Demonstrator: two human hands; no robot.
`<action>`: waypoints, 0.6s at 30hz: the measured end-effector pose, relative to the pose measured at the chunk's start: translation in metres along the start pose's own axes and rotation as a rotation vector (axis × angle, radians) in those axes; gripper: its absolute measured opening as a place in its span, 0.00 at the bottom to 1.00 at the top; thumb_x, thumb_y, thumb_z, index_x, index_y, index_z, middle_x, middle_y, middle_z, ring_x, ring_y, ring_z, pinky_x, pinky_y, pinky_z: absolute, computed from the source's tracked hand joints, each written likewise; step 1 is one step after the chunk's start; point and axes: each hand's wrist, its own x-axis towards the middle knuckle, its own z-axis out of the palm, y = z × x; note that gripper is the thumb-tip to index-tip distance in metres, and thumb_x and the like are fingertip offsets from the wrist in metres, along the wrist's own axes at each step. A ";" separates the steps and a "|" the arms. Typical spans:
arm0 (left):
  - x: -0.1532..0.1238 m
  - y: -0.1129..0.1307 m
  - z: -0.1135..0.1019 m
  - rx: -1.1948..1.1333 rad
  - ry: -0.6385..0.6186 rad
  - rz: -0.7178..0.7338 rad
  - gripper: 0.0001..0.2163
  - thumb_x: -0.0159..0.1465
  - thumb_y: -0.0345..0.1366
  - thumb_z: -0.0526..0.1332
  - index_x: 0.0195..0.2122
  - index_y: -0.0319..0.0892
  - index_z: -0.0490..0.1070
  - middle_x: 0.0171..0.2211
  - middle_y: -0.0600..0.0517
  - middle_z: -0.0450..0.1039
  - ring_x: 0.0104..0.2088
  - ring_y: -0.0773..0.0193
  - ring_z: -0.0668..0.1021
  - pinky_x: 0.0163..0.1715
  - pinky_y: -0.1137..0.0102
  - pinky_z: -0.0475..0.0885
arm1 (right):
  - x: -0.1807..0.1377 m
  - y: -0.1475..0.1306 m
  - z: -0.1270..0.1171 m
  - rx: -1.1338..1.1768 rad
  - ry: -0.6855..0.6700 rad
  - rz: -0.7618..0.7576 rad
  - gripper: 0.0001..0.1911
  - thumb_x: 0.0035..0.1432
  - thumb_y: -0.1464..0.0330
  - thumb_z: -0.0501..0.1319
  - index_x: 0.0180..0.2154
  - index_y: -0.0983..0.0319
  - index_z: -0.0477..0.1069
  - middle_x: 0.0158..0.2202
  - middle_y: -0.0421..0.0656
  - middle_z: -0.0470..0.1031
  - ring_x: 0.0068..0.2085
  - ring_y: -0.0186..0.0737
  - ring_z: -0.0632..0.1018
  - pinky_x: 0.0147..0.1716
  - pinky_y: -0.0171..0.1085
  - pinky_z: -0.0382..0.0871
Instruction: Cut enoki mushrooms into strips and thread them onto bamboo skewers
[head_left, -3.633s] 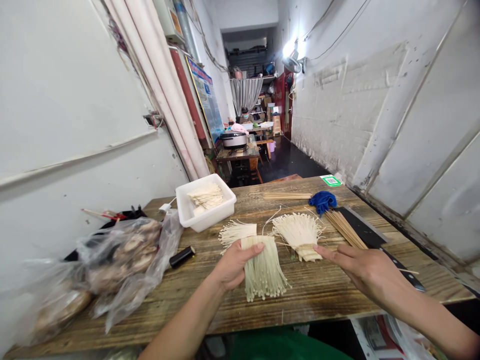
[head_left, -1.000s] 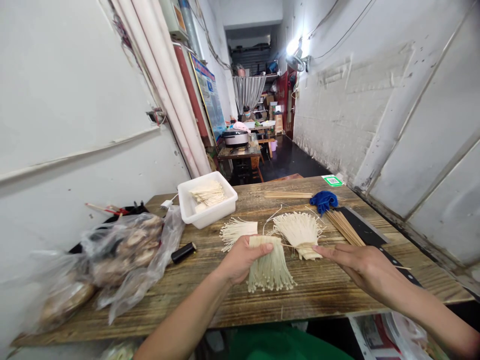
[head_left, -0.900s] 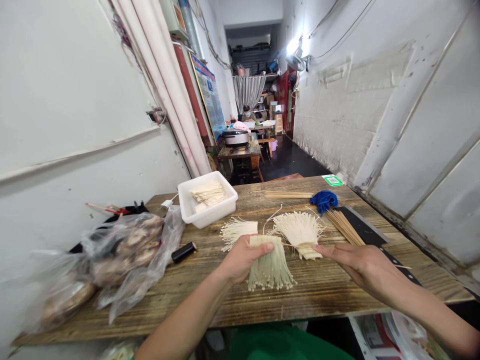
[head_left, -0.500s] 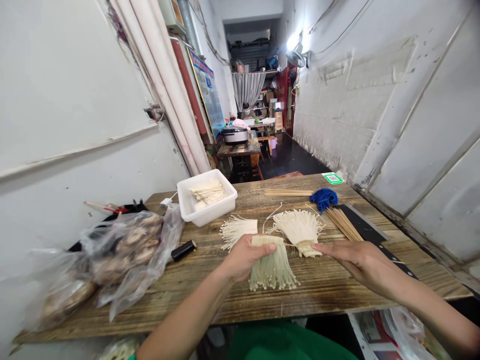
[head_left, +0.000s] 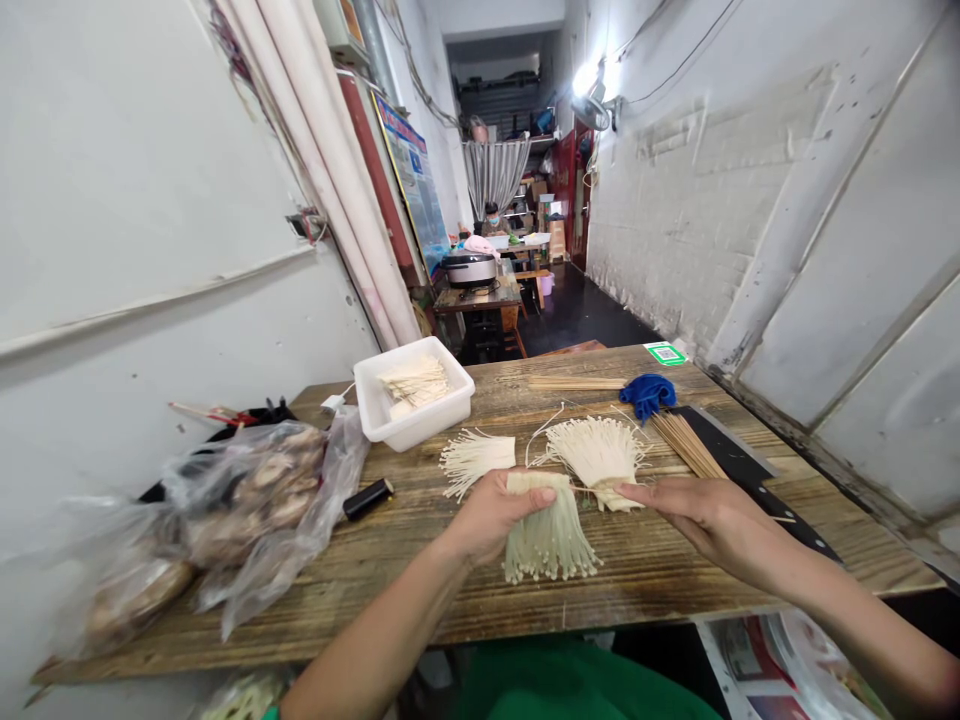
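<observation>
My left hand [head_left: 484,515] is closed on the cut end of a flat bunch of enoki mushrooms [head_left: 550,535], caps fanned toward me on the wooden table [head_left: 420,590]. My right hand [head_left: 705,515] pinches a thin bamboo skewer [head_left: 589,489] that points left at the bunch's stem end. Two more enoki bunches lie just beyond: one on the left [head_left: 474,458], one on the right [head_left: 598,455]. A loose pile of bamboo skewers [head_left: 686,446] lies right of them.
A white plastic tub [head_left: 412,392] holding skewered enoki stands at the back left. Plastic bags of mushrooms [head_left: 225,520] and a black lighter [head_left: 366,498] lie left. A cleaver [head_left: 757,475], a blue cloth [head_left: 649,393] and another skewer bundle [head_left: 574,383] lie right and behind.
The enoki bunch under my left hand has spread wider and turned slightly right. My right hand has crept left, bringing the skewer closer to the bunch.
</observation>
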 end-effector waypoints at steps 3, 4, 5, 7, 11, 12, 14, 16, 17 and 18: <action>0.000 0.000 0.002 0.002 0.019 0.014 0.19 0.42 0.40 0.75 0.34 0.35 0.79 0.30 0.45 0.80 0.29 0.61 0.79 0.35 0.67 0.72 | 0.002 -0.004 0.000 -0.019 0.009 -0.004 0.24 0.66 0.74 0.47 0.60 0.52 0.61 0.45 0.44 0.78 0.40 0.37 0.79 0.37 0.37 0.75; 0.001 0.000 0.003 0.007 0.018 0.014 0.19 0.42 0.40 0.75 0.34 0.35 0.79 0.30 0.45 0.80 0.30 0.60 0.79 0.35 0.67 0.72 | 0.003 -0.006 0.000 -0.028 0.015 -0.009 0.23 0.66 0.74 0.46 0.60 0.53 0.62 0.44 0.44 0.78 0.40 0.37 0.79 0.36 0.37 0.75; 0.001 0.000 0.004 0.010 0.013 0.011 0.20 0.42 0.40 0.75 0.34 0.34 0.79 0.30 0.45 0.80 0.30 0.60 0.79 0.36 0.67 0.72 | 0.004 -0.008 0.000 -0.036 0.024 -0.013 0.23 0.66 0.74 0.46 0.59 0.54 0.63 0.42 0.44 0.79 0.39 0.37 0.80 0.35 0.37 0.75; 0.001 -0.001 0.005 0.008 -0.005 0.003 0.20 0.42 0.41 0.75 0.34 0.34 0.79 0.30 0.45 0.80 0.31 0.59 0.79 0.36 0.66 0.72 | 0.005 -0.009 0.000 -0.033 0.033 -0.018 0.22 0.66 0.73 0.47 0.58 0.54 0.65 0.41 0.44 0.79 0.38 0.37 0.80 0.34 0.36 0.75; 0.002 -0.005 0.003 -0.024 -0.014 0.007 0.24 0.43 0.40 0.75 0.40 0.36 0.78 0.34 0.45 0.80 0.34 0.59 0.79 0.40 0.66 0.72 | 0.003 -0.007 -0.001 0.039 0.022 0.024 0.23 0.66 0.73 0.48 0.59 0.51 0.63 0.48 0.41 0.77 0.45 0.36 0.79 0.42 0.37 0.74; 0.001 -0.006 0.001 -0.023 -0.013 0.018 0.24 0.43 0.40 0.75 0.42 0.38 0.77 0.36 0.45 0.80 0.35 0.60 0.79 0.41 0.66 0.72 | 0.002 -0.006 -0.001 0.066 0.020 0.033 0.23 0.66 0.73 0.48 0.59 0.50 0.63 0.50 0.40 0.76 0.47 0.36 0.78 0.44 0.37 0.74; 0.000 -0.005 -0.001 0.006 -0.020 0.057 0.25 0.45 0.39 0.74 0.45 0.39 0.76 0.39 0.46 0.79 0.37 0.60 0.79 0.42 0.67 0.71 | 0.000 -0.005 -0.003 0.119 0.017 0.041 0.23 0.65 0.74 0.49 0.58 0.49 0.63 0.51 0.39 0.74 0.50 0.36 0.76 0.47 0.37 0.72; -0.003 -0.003 -0.003 0.083 -0.069 0.094 0.23 0.49 0.42 0.72 0.46 0.39 0.76 0.39 0.46 0.79 0.38 0.59 0.79 0.42 0.68 0.71 | -0.002 -0.005 -0.005 0.154 0.001 0.048 0.24 0.65 0.74 0.48 0.58 0.49 0.63 0.53 0.39 0.73 0.51 0.36 0.75 0.49 0.38 0.71; -0.005 -0.002 -0.003 0.135 -0.096 0.108 0.22 0.51 0.43 0.70 0.46 0.39 0.76 0.39 0.46 0.79 0.39 0.58 0.79 0.42 0.68 0.70 | -0.003 -0.005 -0.006 0.162 -0.008 0.052 0.24 0.65 0.74 0.48 0.59 0.49 0.62 0.53 0.39 0.73 0.52 0.36 0.75 0.50 0.38 0.71; -0.006 -0.001 -0.003 0.186 -0.118 0.120 0.22 0.53 0.45 0.69 0.46 0.39 0.77 0.39 0.47 0.79 0.39 0.57 0.79 0.42 0.68 0.70 | -0.004 -0.006 -0.007 0.167 -0.016 0.054 0.24 0.65 0.74 0.48 0.59 0.48 0.62 0.53 0.39 0.73 0.52 0.36 0.75 0.50 0.39 0.72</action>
